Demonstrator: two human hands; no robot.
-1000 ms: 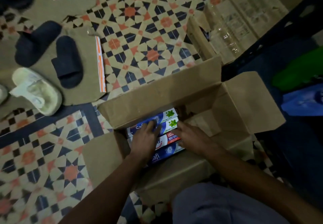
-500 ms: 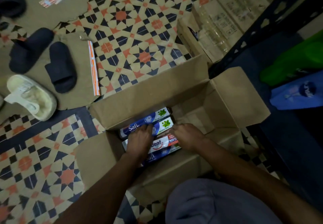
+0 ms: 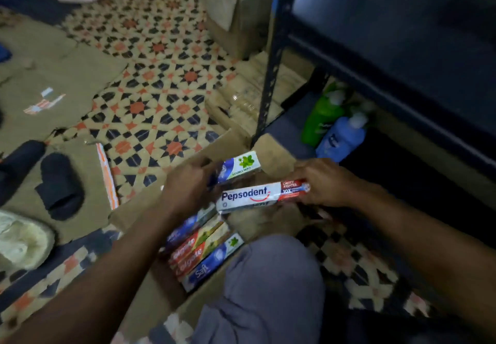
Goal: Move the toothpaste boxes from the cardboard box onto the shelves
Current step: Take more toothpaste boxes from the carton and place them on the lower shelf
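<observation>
My left hand [image 3: 185, 185] grips a blue and white double mint toothpaste box [image 3: 237, 166], lifted above the cardboard box [image 3: 150, 298]. My right hand [image 3: 322, 182] holds a white Pepsodent toothpaste box [image 3: 252, 196] by its right end; a second box seems to lie under it. Several more toothpaste boxes [image 3: 201, 249], red Colgate and blue ones, lie side by side in the cardboard box below my hands. The dark metal shelves [image 3: 375, 56] stand to the right.
A green bottle [image 3: 320, 118] and a blue bottle [image 3: 342, 137] stand on the lowest shelf. Stacked cartons [image 3: 241, 21] sit behind the shelf post [image 3: 273, 56]. Dark slippers [image 3: 59, 185] and flattened cardboard [image 3: 53, 80] lie on the patterned floor at left. My knee [image 3: 268, 284] is beside the box.
Both hands have come up out of the cardboard box, each with a toothpaste box. The view has swung right and upward, and the shelves now show.
</observation>
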